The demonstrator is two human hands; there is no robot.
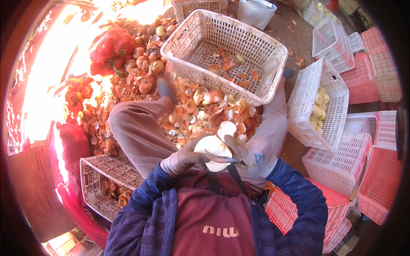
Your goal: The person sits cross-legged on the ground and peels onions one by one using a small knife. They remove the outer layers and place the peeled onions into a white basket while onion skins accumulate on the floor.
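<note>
My left hand [189,156], in a dirty work glove, holds a large peeled white onion [211,144] above my lap. A short curved knife [219,157] is gripped in my gloved right hand [241,153]. Its blade lies across the near face of the onion, pointing left. Just beyond the right thumb is a smooth white onion piece [226,129]; whether it is attached to the held onion, I cannot tell. Between my legs lies a heap of onion skins [189,112], with pale layers and some onions in it.
A white plastic crate [224,88] with a few skins stands ahead. At right, a tilted crate [298,105] holds peeled onions [318,107]. Unpeeled onions [144,64] and a red mesh sack [112,48] lie ahead left. Another crate [110,188] with skins sits at left; stacked pink crates [358,76] line the right.
</note>
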